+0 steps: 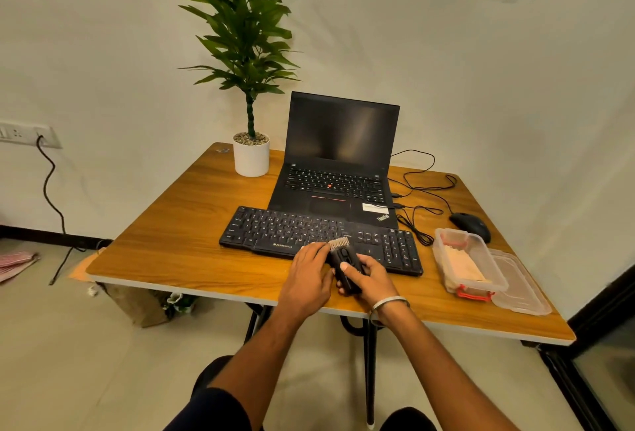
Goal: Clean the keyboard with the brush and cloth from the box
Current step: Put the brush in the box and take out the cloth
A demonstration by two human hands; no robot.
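A black keyboard lies across the middle of the wooden table. Over its front edge both hands hold a black brush with pale bristles pointing toward the keys. My right hand wraps the brush body from the right, thumb on top. My left hand grips its left side, fingertips near the bristles. A clear plastic box with a red latch stands to the right, a beige cloth inside it.
An open black laptop stands behind the keyboard. A white potted plant is at the back left. A black mouse and cables lie at the back right. The box's clear lid rests near the right edge.
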